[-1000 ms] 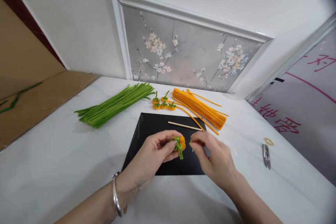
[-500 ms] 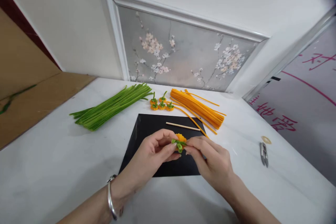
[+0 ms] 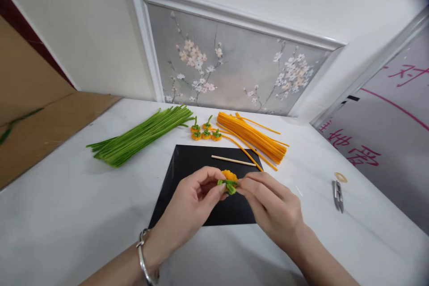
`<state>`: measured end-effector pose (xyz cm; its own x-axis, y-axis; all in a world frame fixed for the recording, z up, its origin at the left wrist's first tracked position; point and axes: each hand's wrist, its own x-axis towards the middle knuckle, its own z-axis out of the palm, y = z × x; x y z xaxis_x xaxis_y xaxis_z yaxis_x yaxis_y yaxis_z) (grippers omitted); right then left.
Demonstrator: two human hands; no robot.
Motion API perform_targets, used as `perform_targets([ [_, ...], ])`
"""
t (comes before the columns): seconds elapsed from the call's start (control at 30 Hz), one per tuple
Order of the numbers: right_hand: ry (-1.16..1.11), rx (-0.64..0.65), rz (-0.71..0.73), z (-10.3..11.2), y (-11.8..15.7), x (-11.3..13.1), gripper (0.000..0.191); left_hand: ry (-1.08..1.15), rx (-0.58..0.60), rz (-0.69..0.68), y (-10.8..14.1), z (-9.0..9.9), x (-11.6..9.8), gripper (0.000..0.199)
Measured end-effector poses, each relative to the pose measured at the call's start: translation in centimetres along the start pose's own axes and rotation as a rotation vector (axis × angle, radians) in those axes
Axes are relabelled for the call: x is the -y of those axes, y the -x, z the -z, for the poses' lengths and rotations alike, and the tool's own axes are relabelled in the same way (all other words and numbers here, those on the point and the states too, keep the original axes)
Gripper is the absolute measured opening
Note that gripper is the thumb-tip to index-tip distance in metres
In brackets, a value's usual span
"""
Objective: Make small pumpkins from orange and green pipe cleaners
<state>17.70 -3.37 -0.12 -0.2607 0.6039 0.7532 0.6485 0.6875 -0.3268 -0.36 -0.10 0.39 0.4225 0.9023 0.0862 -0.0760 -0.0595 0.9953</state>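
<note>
Above the black mat (image 3: 187,161), my left hand (image 3: 197,192) pinches a small pipe-cleaner pumpkin (image 3: 230,175), orange with green loops of leaf on the side facing me. The fingers of my right hand (image 3: 273,201) are closed on the right end of its green piece (image 3: 230,187); the fingertips partly cover it. Just beyond my hands a thin wooden stick (image 3: 233,161) lies across the mat. Several similar small orange pumpkins (image 3: 206,135) with green tops sit together behind the mat.
A bundle of green pipe cleaners (image 3: 144,136) lies at the back left, and an orange bundle (image 3: 253,136) at the back right, with loose orange strands reaching onto the mat. Small thread snips (image 3: 338,196) and a tan ring (image 3: 341,177) lie on the right. A wall stands behind.
The pumpkin has tilted slightly between my hands, and its green loops now look flatter. My right hand has turned a little, its fingers still on the green piece.
</note>
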Motion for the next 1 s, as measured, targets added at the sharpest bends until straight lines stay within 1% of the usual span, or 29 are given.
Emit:
perform_targets([
  [0.13, -0.041, -0.005, -0.045, 0.1, -0.2, 0.2, 0.020, -0.110, -0.056, -0.049, -0.1, 0.2, 0.3, 0.005],
  [0.23, -0.136, -0.002, -0.165, 0.3, -0.5, 0.3, 0.016, -0.169, -0.056, -0.066, -0.1, 0.4, 0.4, 0.007],
  [0.3, -0.174, 0.027, -0.257, 0.3, -0.7, 0.4, 0.012, -0.161, -0.052, -0.065, 0.0, 0.4, 0.5, 0.008],
  [0.37, -0.194, 0.067, -0.302, 0.2, -0.7, 0.2, 0.012, -0.118, -0.053, -0.048, 0.0, 0.4, 0.4, 0.008],
  [0.43, -0.216, 0.086, -0.287, 0.0, -0.6, 0.1, 0.013, -0.063, -0.057, -0.019, -0.1, 0.4, 0.3, 0.009],
  [0.57, -0.270, 0.063, -0.209, -0.1, -0.6, -0.4, 0.017, 0.005, -0.037, 0.029, -0.1, 0.3, -0.3, 0.008],
  [0.73, -0.316, 0.093, -0.175, 0.0, -0.5, -0.8, 0.018, 0.026, 0.016, 0.051, -0.1, 0.3, -0.5, 0.008],
  [0.83, -0.315, 0.095, -0.123, 0.0, -0.4, -0.9, 0.017, 0.017, 0.031, 0.064, -0.1, 0.3, -0.4, 0.009],
  [0.93, -0.292, 0.047, -0.082, 0.0, -0.4, -0.7, 0.017, 0.019, 0.069, 0.070, 0.0, 0.2, -0.5, 0.007],
  [1.0, -0.276, -0.005, -0.103, 0.0, -0.5, -0.4, 0.015, 0.034, 0.082, 0.071, 0.1, 0.1, -0.5, 0.006],
])
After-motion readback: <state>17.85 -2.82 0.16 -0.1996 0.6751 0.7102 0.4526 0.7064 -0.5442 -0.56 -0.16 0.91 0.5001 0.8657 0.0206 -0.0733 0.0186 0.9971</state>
